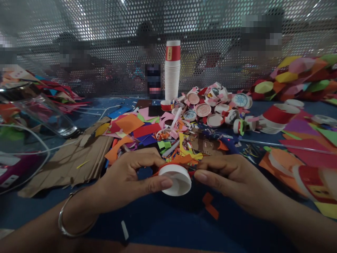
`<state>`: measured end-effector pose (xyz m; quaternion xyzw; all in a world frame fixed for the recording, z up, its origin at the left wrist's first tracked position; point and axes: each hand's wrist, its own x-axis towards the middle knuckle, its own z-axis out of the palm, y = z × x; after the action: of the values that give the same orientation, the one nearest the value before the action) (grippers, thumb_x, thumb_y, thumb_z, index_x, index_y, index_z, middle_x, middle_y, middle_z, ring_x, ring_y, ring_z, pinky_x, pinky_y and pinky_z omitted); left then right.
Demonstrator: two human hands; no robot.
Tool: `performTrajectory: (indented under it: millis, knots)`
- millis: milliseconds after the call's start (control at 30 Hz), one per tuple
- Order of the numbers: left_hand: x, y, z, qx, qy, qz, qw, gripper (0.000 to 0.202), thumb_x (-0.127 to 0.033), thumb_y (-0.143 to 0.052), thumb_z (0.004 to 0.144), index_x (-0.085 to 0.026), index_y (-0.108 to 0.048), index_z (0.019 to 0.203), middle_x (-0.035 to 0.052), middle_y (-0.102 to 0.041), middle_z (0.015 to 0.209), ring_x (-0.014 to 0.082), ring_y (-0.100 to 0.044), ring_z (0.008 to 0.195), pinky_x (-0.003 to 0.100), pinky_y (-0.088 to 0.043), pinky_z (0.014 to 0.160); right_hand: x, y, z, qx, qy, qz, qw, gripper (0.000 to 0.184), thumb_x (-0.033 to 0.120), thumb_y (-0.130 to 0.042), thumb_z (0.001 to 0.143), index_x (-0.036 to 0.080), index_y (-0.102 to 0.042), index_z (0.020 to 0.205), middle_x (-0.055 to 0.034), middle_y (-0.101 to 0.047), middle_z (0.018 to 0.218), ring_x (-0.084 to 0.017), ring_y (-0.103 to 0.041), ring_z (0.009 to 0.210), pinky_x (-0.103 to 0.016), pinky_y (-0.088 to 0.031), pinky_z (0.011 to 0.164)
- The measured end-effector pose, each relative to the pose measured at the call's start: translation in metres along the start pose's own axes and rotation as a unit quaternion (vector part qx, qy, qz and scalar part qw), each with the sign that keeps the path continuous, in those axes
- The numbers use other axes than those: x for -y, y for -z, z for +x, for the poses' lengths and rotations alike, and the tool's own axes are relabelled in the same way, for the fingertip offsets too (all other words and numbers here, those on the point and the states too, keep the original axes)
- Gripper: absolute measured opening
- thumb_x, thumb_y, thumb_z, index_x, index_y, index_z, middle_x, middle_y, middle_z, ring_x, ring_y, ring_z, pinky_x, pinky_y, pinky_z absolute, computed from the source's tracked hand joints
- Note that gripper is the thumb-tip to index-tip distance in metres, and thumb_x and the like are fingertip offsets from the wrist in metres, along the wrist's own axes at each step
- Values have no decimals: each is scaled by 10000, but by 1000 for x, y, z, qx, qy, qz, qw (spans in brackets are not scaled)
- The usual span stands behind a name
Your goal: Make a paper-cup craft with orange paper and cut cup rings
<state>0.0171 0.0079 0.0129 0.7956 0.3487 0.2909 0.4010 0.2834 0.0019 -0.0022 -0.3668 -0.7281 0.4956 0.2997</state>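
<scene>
A short white paper cup piece (175,180) sits in the middle, tilted so its round opening faces me. My left hand (131,175) grips it from the left, thumb over the near rim and fingers behind. Along the cup's far side runs orange-red paper (181,160). My right hand (226,177) is closed at the cup's right side, thumb and forefinger pinched near a red bit at its edge. Whether they hold that paper or the cup wall is hidden. Below the right hand lie orange paper scraps (210,205).
Cardboard (68,161) lies at left, beside a tipped clear glass (50,116). A tall cup stack (172,73) stands at the back. Cut cup pieces (204,109), coloured paper (129,123) and more cups (279,117) cover the table. Perforated metal (110,49) forms the back; people are behind it.
</scene>
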Motion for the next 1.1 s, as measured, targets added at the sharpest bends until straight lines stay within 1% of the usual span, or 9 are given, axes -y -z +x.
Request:
performTrajectory:
  millis: [167, 400, 533, 667, 800, 933, 1100]
  knots:
    - [0, 0, 1, -4, 17, 5, 1000, 138, -333, -769, 950, -200, -781, 914, -26, -626, 798, 103, -566, 727, 221, -440, 661, 0, 1, -1, -6, 14, -20, 1000, 505, 472, -598, 1039, 202, -457, 635, 56, -383, 628, -92, -363, 576, -248, -274, 517]
    - [0, 0, 0, -11, 29, 9, 999, 206, -404, -767, 949, -203, -802, 922, 4, -652, 796, 125, -560, 718, 239, -436, 645, -1, 1, -1, -4, 9, -29, 1000, 511, 512, -597, 1035, 202, -489, 643, 48, -396, 632, -97, -376, 574, -255, -278, 511]
    - [-1, 0, 0, -19, 21, 10, 1000, 171, -368, -778, 939, -202, -808, 914, -4, -640, 780, 118, -538, 713, 238, -430, 655, -1, 1, -2, -5, 7, -34, 999, 512, 510, -603, 1034, 198, -505, 640, 47, -407, 626, -95, -392, 575, -250, -287, 512]
    - [-1, 1, 0, -16, 17, 5, 1000, 146, -359, -794, 929, -216, -821, 946, -15, -634, 784, 108, -514, 693, 234, -415, 637, -2, 1, 0, -6, 4, -29, 1000, 542, 567, -603, 1025, 197, -517, 639, 46, -424, 621, -93, -400, 567, -246, -293, 508]
    - [0, 2, 0, -2, 19, -2, 1000, 107, -332, -797, 927, -232, -826, 954, -21, -640, 794, 98, -504, 678, 228, -411, 630, -4, 1, 0, 0, -5, -31, 999, 536, 561, -591, 1028, 200, -516, 638, 44, -406, 619, -98, -390, 566, -245, -296, 505]
    - [0, 3, 1, 9, 31, -17, 999, 140, -354, -793, 928, -219, -828, 925, -8, -656, 796, 100, -518, 676, 225, -418, 626, -4, 2, -2, 4, -24, -32, 999, 542, 589, -601, 1011, 200, -520, 641, 39, -397, 619, -105, -380, 569, -248, -302, 501]
    - [-1, 4, 2, 29, 39, -34, 998, 141, -353, -784, 934, -222, -830, 915, -8, -671, 819, 97, -534, 693, 209, -412, 619, -5, 1, -2, 17, -27, -13, 999, 536, 595, -599, 1010, 199, -521, 657, 36, -416, 635, -106, -388, 586, -244, -314, 515]
